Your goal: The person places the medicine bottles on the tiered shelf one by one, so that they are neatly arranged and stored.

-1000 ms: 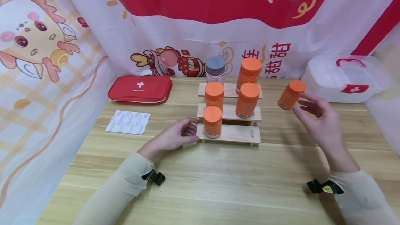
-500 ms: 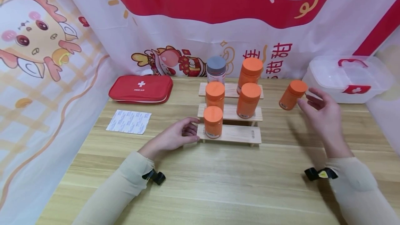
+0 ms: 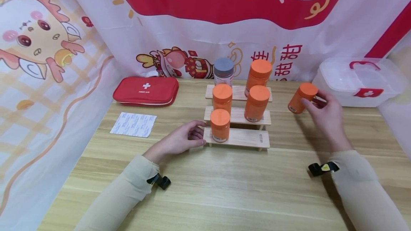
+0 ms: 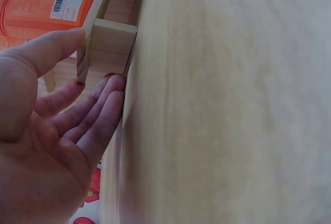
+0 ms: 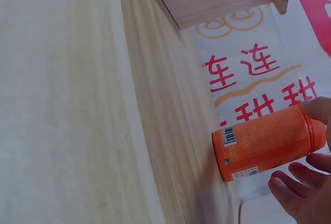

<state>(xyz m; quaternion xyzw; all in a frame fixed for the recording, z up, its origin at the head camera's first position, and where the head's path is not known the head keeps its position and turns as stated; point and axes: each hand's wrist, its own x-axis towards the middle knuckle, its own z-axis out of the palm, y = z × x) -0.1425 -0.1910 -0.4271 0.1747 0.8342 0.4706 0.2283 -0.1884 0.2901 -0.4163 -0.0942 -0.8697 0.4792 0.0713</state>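
Observation:
My left hand point(image 3: 181, 138) is at the left end of a three-step wooden display stand point(image 3: 244, 138). In the left wrist view its thumb and index finger point(image 4: 62, 97) pinch the lowest plank across its width. To the right of the stand, an orange bottle point(image 3: 297, 104) with an orange cap stands on the table. My right hand point(image 3: 327, 117) is round its upper part, thumb across the front and fingers on the far side. In the right wrist view the thumb point(image 5: 318, 109) lies on the bottle's neck, while the lower fingers are a little apart from it.
On the stand are several orange bottles point(image 3: 220, 126) and a grey-capped bottle point(image 3: 223, 70). A red first aid pouch point(image 3: 146, 91) and a white printed packet point(image 3: 133, 124) lie left. A clear first aid box point(image 3: 353, 81) stands back right, before the hanging cloth point(image 3: 192, 35).
My right hand first drew back slightly to the right from the orange bottle, then came in again with the thumb across its front. The bottle and my left hand stay in place.

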